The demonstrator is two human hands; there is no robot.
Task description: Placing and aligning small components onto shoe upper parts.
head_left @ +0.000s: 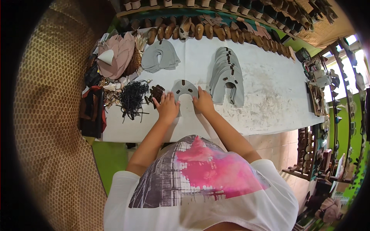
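A grey horseshoe-shaped shoe upper piece [186, 87] lies flat on the white-covered table in front of me. Several small dark brown tabs sit on its curve. My left hand [168, 109] rests by its left leg with fingers spread, the fingertips close to a small heap of dark brown pieces [155, 93]. At its right leg, my right hand [204, 102] touches the edge, index finger stretched forward and thumb apart. To the right stands an overlapping stack of similar grey pieces with brown tabs [227, 73]. Plain grey pieces [158, 57] are piled farther back.
Black beaded strands [133, 96] lie at the left, below stacked pink leather cutouts [115, 57]. Brown shoe lasts [199, 31] line the table's far edge. Shelves [308, 152] of shoes stand at the right; a patterned brown curtain [54, 115] hangs at the left.
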